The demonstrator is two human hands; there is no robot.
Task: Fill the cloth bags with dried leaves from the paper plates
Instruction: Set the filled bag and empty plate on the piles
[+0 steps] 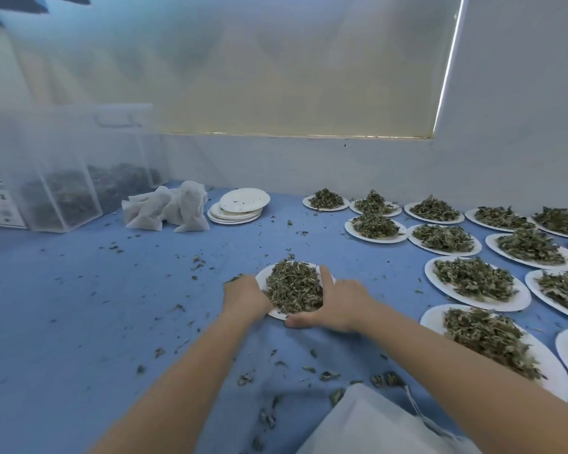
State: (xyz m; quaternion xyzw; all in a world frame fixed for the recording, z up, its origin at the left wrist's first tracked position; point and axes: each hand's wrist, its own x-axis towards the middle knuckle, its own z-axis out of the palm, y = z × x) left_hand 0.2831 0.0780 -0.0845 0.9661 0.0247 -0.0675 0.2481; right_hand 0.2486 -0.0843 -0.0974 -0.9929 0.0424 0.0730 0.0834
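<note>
Covering the whole work surface, a blue cloth (79, 306) carries many loose leaf crumbs (325, 375), and behind it stand a pale wall and a drawn window blind (276, 77) with a thin line of light at its right edge. I take as landmark the paper plate (261, 280) in the middle, heaped with dried leaves (294, 288). Far to the left of this plate and behind it, a clear plastic bin (63, 178) holds dark leaves. Between the bin and the plate, further back, lie a pile of white cloth bags (168, 209) and, just beside them, a stack of empty paper plates (240, 206). To the right of the middle plate, many more full plates (473, 283) are set in rows, close together. Nearer to the person than the plate, at the lower edge, one flat cloth bag (374, 427) lies with a thin string at its side. Both bare arms reach forward to the middle plate. The left hand (245, 294) grips its left rim with curled fingers. The right hand (336, 304) rests on its right side, the forefinger straight along the rim and the thumb spread wide under the near edge, so it cups the heap.
</note>
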